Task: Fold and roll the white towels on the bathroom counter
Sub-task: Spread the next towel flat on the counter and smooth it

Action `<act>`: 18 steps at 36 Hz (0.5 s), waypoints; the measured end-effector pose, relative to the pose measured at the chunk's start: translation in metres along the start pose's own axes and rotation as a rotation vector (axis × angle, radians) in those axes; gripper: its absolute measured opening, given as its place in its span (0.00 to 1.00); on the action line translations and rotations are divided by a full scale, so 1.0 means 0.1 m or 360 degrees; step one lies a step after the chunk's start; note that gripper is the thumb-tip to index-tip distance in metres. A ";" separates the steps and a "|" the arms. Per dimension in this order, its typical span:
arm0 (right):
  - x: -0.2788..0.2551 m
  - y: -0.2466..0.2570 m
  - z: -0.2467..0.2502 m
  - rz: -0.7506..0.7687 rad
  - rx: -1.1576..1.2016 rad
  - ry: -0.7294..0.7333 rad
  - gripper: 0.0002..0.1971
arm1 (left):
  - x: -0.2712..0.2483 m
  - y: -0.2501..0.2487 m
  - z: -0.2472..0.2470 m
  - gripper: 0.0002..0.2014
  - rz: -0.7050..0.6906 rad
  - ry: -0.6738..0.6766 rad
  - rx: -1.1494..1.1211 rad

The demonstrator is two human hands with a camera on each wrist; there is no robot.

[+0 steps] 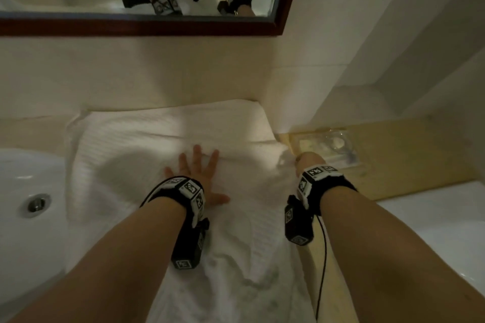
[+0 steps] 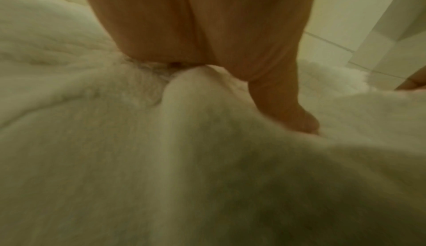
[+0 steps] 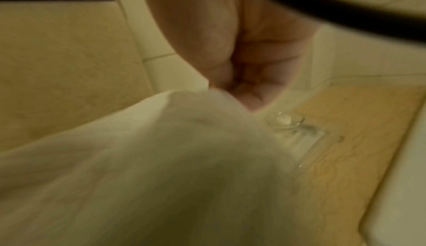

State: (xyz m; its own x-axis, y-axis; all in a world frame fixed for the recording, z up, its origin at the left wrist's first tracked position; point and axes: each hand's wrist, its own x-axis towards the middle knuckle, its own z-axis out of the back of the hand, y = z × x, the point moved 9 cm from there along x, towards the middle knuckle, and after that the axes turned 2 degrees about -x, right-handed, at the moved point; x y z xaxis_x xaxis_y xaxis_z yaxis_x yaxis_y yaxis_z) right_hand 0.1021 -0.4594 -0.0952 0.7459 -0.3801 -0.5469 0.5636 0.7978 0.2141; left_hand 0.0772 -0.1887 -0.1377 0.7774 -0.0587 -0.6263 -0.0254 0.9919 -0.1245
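A large white towel point(image 1: 162, 155) lies spread over the counter between the sink and the right side, its near end hanging toward me. My left hand point(image 1: 200, 173) lies flat on the towel's middle, fingers spread and straight; the left wrist view shows the palm point(image 2: 184, 31) and thumb pressing into the white towel point(image 2: 115, 140). My right hand point(image 1: 305, 161) grips the towel's right edge with curled fingers. In the right wrist view the right hand point(image 3: 242, 78) pinches a bunched fold of the towel point(image 3: 161, 149) lifted off the counter.
A white sink point(image 1: 29, 207) with a metal drain point(image 1: 36, 203) lies at the left. A clear plastic packet point(image 1: 330, 147) sits on the yellowish counter point(image 1: 409, 155) just beyond my right hand. A framed mirror point(image 1: 147, 23) hangs on the wall behind. A white tub edge point(image 1: 441, 220) lies at the right.
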 end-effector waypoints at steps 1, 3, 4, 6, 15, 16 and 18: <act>0.08 -0.06 0.02 -0.0011 0.0020 -0.0034 0.18 | 0.01 0.00 0.00 0.58 0.0006 0.0009 0.0006; 0.11 -0.01 -0.02 0.0065 -0.0028 0.0012 0.18 | 0.01 0.00 0.01 0.58 0.0015 0.0026 0.0021; 0.04 0.06 -0.09 0.0125 -0.0166 0.0105 0.19 | 0.02 -0.01 0.02 0.58 0.0019 0.0030 0.0028; -0.03 0.09 -0.25 0.0179 -0.0258 0.0197 0.20 | 0.06 -0.02 0.05 0.59 0.0037 0.0039 0.0024; -0.26 -0.26 -0.51 -0.0132 0.0714 0.0681 0.38 | -0.20 0.02 -0.08 0.44 0.0042 0.0018 0.0084; -0.34 -0.33 -0.56 -0.0133 0.0581 0.0776 0.39 | -0.25 0.07 -0.11 0.42 0.0046 0.0002 0.0078; -0.49 -0.45 -0.69 -0.0144 0.0334 0.0922 0.37 | -0.36 0.16 -0.16 0.40 0.0078 -0.0042 0.0045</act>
State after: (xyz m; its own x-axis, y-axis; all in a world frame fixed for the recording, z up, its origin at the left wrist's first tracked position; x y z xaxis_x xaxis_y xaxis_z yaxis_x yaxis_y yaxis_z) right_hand 0.0158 -0.4446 -0.1343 0.4115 -0.0790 -0.9080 0.7171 0.6430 0.2690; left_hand 0.0385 -0.1728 -0.1296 0.7919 -0.0074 -0.6106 -0.0464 0.9963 -0.0724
